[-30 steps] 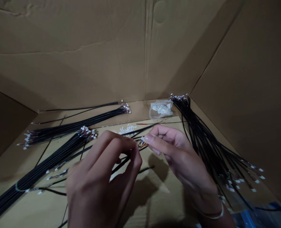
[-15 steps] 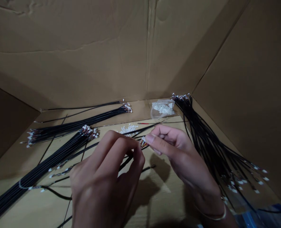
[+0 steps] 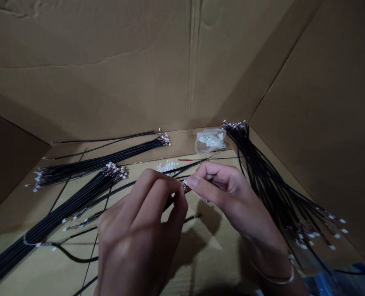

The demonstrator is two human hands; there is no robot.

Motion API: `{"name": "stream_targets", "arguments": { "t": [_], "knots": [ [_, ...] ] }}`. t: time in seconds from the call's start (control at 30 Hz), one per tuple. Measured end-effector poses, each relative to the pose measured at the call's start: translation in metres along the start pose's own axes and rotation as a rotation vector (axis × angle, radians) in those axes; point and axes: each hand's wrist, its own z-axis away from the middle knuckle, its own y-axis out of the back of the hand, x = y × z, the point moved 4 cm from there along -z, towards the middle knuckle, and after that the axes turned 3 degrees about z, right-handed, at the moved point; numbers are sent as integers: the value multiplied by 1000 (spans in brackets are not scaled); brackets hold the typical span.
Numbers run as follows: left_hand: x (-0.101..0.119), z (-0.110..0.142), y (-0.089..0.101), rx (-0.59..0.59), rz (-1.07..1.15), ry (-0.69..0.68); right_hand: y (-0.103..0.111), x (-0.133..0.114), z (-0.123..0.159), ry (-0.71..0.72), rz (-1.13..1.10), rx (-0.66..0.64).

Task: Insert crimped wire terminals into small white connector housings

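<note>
My right hand pinches a small white connector between thumb and forefinger. Beside it, short coloured wire ends show between my two hands. My left hand is curled around thin black wires, and its fingertips nearly meet my right thumb. The fingers hide most of the wire ends. A bundle of black wires with white terminals lies just left of my left hand. A thin bangle circles my right wrist.
Cardboard walls rise around a cardboard floor. More black wire bundles lie left and right. A clear bag of white connectors and a loose heap of them sit ahead. Blue plastic shows bottom right.
Both hands have shifted slightly, with my left hand curling closer around the wires and moving right. The view has drifted a little. The pinch on the connector has not visibly changed.
</note>
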Motion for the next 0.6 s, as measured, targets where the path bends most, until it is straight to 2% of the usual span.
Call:
{"name": "stream_targets", "arguments": {
  "t": [0.13,0.27,0.33,0.4,0.47,0.53,0.6],
  "knots": [
    [-8,-3,-1,-62,106,46,3,2,-2,25,-82,-27],
    [-11,-14,8,-105,167,77,10,0,-9,196,-41,-51],
    [-12,-20,13,-196,240,102,13,-2,-13,357,16,-98],
    [-11,-24,13,-342,343,130,14,-4,-14,504,51,-182],
    [-11,-26,12,-430,440,160,15,-5,-14,576,65,-235],
    [-9,-29,12,-386,464,159,18,-4,-13,552,65,-191],
    [-6,-29,14,-263,418,96,20,-4,-10,446,81,-91]
  ]
}}
